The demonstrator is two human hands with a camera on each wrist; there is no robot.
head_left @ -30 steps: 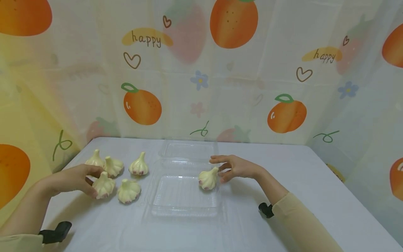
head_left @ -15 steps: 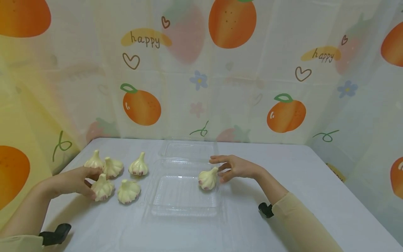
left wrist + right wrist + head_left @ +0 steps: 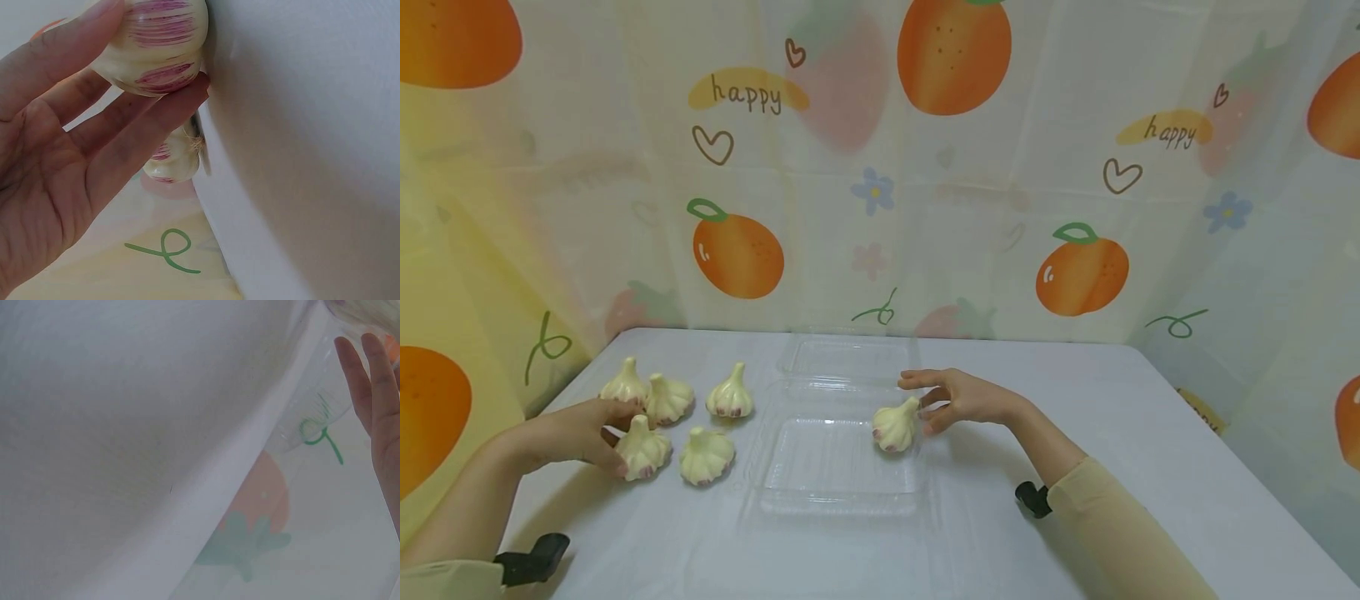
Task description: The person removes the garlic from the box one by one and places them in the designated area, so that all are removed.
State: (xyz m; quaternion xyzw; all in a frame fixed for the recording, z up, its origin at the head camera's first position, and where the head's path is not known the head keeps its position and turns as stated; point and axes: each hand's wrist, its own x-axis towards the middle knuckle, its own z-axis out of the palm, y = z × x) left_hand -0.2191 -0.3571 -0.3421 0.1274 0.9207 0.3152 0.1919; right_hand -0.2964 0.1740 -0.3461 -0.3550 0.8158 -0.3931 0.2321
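Observation:
My left hand (image 3: 576,433) pinches a garlic bulb (image 3: 643,450) between thumb and fingers at the table's left. In the left wrist view the thumb lies on that bulb's purple-streaked side, with a finger beneath it. My right hand (image 3: 973,397) is beside another garlic bulb (image 3: 895,427) at the right side of a clear plastic box (image 3: 842,502); its fingers are loosely extended. Whether they touch that bulb is hard to tell. Toward the upper corner of the right wrist view the fingers (image 3: 380,375) look nearly straight.
Several more garlic bulbs stand around the left hand: one behind it (image 3: 625,383), a neighbour (image 3: 670,398), one nearer the box (image 3: 730,393) and one in front (image 3: 707,457). The box's clear lid (image 3: 850,358) lies folded back. A printed curtain (image 3: 880,250) hangs behind the white table (image 3: 1075,383).
My left hand and the garlic bulb in it have shifted slightly left and nearer to me. The right hand and the bulb beside it have stayed put.

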